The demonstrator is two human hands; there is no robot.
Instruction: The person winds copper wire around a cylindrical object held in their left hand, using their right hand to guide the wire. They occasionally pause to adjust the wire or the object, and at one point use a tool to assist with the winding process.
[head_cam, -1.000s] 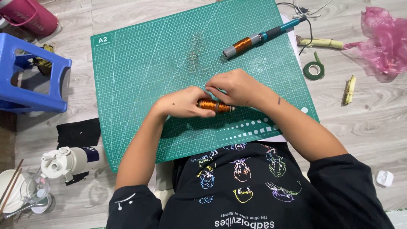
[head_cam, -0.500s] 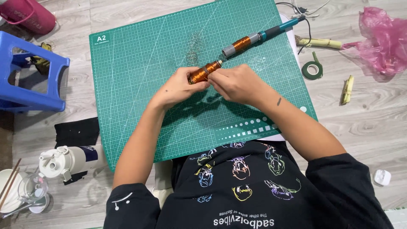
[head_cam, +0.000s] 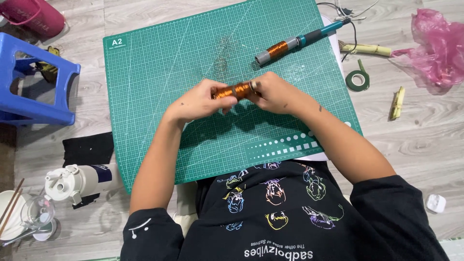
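- Left hand (head_cam: 195, 102) and right hand (head_cam: 273, 92) each close their grip on one end of a copper-wire coil (head_cam: 234, 90).
- Coil held level above the green cutting mat's (head_cam: 159, 63) middle.
- A second coiled tool (head_cam: 297, 42) lies near the mat's far right corner.

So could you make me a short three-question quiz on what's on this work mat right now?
1. True or false: both hands hold the copper-wound coil.
2. The roll of green tape lies: A on the cutting mat, B on the floor beside it, C on the blue stool.
3. What colour is the crumpled plastic bag?

Key: 1 true: left hand and right hand grip it. 2 B. 3 pink.
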